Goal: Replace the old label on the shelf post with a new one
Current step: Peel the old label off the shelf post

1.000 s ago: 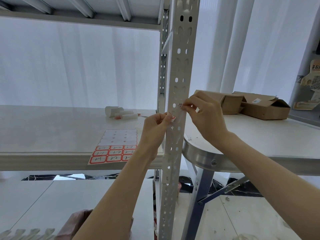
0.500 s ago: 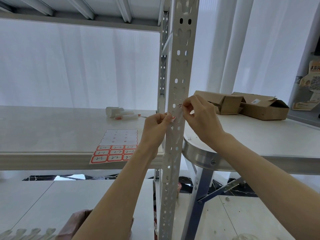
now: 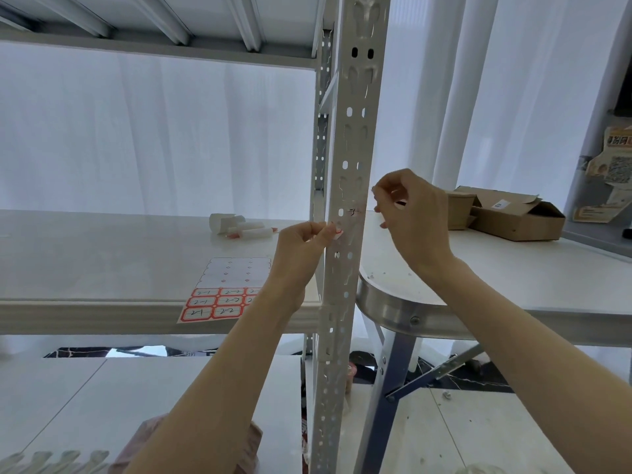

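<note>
This looks like a stockroom or small storage area. A perforated metal shelf post (image 3: 349,234) carries bare white shelves (image 3: 102,261). Left of the post lies a sheet of numbered red-edged labels (image 3: 222,295). Right of it, opened cardboard boxes (image 3: 506,213) sit on a folding counter (image 3: 513,278), with white curtains (image 3: 513,97) behind the post.

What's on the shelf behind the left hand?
A sheet of red-bordered labels lies at the white shelf's front edge, its upper rows already peeled. The left hand and wrist cover the sheet's right edge. Farther back lie white tubes.
</note>
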